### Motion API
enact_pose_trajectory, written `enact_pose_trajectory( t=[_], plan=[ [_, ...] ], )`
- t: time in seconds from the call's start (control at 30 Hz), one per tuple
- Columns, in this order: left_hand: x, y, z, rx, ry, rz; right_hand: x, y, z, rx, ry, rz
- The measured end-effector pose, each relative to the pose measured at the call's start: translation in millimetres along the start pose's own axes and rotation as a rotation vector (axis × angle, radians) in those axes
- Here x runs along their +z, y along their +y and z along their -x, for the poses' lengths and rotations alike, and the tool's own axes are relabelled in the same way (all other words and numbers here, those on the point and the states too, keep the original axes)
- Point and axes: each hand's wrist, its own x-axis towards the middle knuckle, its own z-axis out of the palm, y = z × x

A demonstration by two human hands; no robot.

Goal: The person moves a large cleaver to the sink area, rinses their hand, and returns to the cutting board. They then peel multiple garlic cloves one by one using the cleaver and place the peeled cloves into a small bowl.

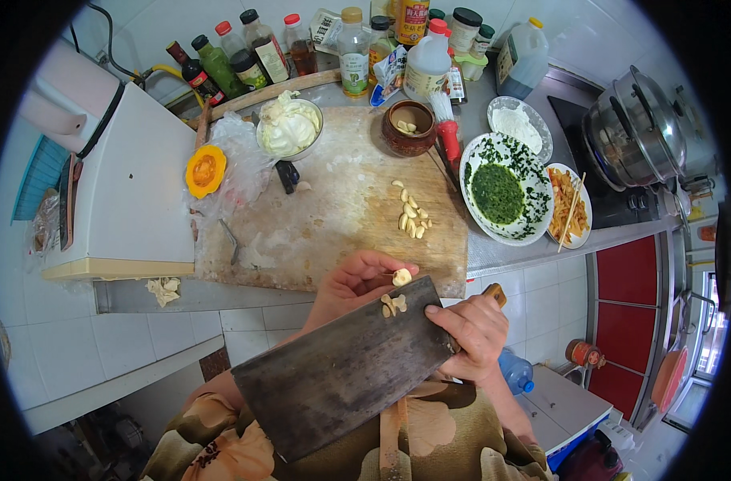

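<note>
My right hand (477, 330) grips a Chinese cleaver (347, 367) near its wooden handle, the broad dark blade lying across in front of my body. Small trimmed garlic slices (394, 305) cling to the blade by its upper edge. Between the fingertips of my left hand (359, 279) is a peeled garlic clove (401, 277), right at that edge. Beyond my hands, several peeled garlic cloves (410, 211) lie on the wooden cutting board (317, 210). A brown ceramic pot (408, 139) with more cloves inside stands at the board's far right.
Right of the board are a bowl of chopped greens (498, 192), a plate of shredded food (567, 210) with chopsticks and a steamer pot (633, 132). A cabbage bowl (290, 129), half a pumpkin (205, 171) and a plastic bag (239, 156) are left. Bottles (354, 60) line the wall.
</note>
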Motion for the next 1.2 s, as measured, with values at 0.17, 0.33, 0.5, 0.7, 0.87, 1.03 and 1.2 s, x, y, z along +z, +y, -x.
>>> enact_pose_trajectory(
  t=[0.17, 0.33, 0.5, 0.7, 0.87, 1.03, 1.2],
  plan=[
    [1, 1, 6, -0.009, 0.007, -0.039, 1, -1, -1, 0.005, 0.007, 0.000],
    [5, 1, 6, 0.039, 0.037, -0.114, 2, -2, -1, 0.000, 0.013, -0.008],
    [6, 2, 6, 0.062, 0.032, -0.104, 2, -3, -1, 0.003, 0.016, -0.009],
    [8, 5, 11, 0.088, 0.014, -0.108, 0, -5, -1, 0.009, 0.005, 0.005],
    [10, 4, 15, 0.085, 0.036, -0.076, 2, -5, 2, 0.003, 0.037, 0.023],
    [12, 6, 19, 0.085, 0.048, -0.065, 1, -8, 1, 0.000, 0.050, 0.042],
    [17, 8, 24, 0.075, 0.077, -0.028, 2, -8, 2, -0.012, 0.062, 0.046]
  ],
)
